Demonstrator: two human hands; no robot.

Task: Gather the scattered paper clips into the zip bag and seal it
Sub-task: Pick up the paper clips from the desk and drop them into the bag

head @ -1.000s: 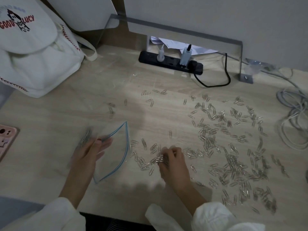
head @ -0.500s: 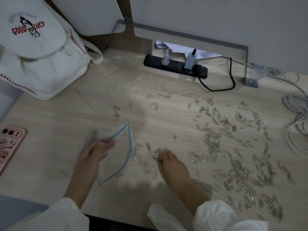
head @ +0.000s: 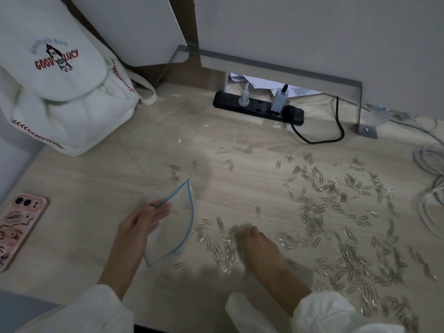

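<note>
One zip bag (head: 173, 224) lies on the counter (head: 96, 179) at the near left, its blue-edged mouth gaping towards the paper clips (head: 312, 219). The left hand (head: 141, 224) pinches the upper lip at the zip line and lifts it, so the opening stands apart. The right hand (head: 254, 246) is bunched knuckles-up on a small heap just beside the mouth, fingertips curled into the clips. It appears to be grasping several, though blur hides how many.

The clips are far too many to count singly: well over a hundred, thin near the bag and thick across the right half of the counter. Each is light, hard and slick on the wood, so pinching singly would be slow. Raking them into heaps and lifting by the pinch or scoop should suit better.

The bag is thin, limp film that will slide and collapse unless a hand holds its lip. For sealing, the stiff zip strip is the place to take hold.
</note>
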